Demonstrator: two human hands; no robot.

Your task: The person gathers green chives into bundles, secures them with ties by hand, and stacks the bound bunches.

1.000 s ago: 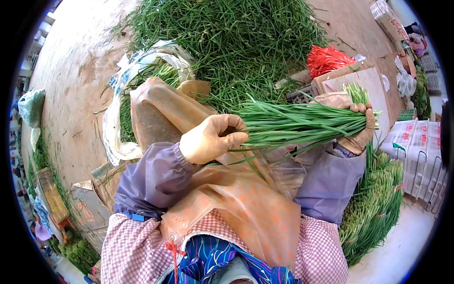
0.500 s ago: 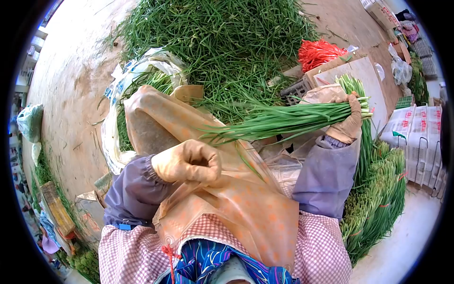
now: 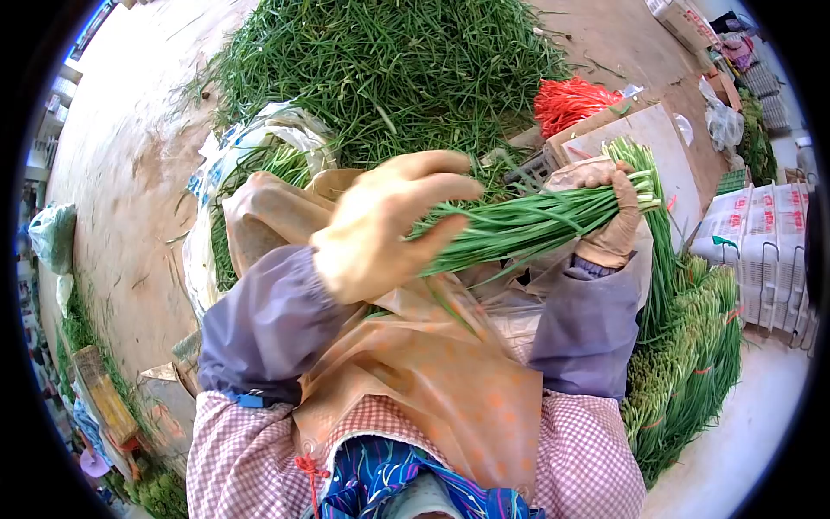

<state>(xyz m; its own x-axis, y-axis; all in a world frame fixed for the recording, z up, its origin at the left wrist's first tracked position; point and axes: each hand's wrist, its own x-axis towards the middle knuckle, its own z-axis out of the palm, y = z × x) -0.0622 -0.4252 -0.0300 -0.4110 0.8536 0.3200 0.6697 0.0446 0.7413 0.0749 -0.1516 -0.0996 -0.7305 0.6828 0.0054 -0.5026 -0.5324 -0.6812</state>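
Note:
My gloved right hand (image 3: 616, 216) is wrapped round the pale stem ends of a bunch of long green stalks (image 3: 527, 227). The leafy ends reach left across my lap. Over those ends is my gloved left hand (image 3: 393, 221), a little blurred, its fingers apart and curving around the leaves; nothing is seen gripped in it. An orange-tinted clear apron (image 3: 432, 381) covers my lap. More stalks (image 3: 661, 285) hang beside my right forearm.
Ahead lies a big heap of loose green leaves (image 3: 389, 69). Red ties (image 3: 575, 105) sit by a cardboard sheet (image 3: 648, 164). A white plastic bag (image 3: 197, 259) is at the left. Tied bundles (image 3: 683, 372) and white crates (image 3: 752, 251) stand at the right.
My left hand drew back from the leaf ends as a curled hand, then came forward and up over them with its fingers spread. My right hand has shifted slightly left, still holding the bunch.

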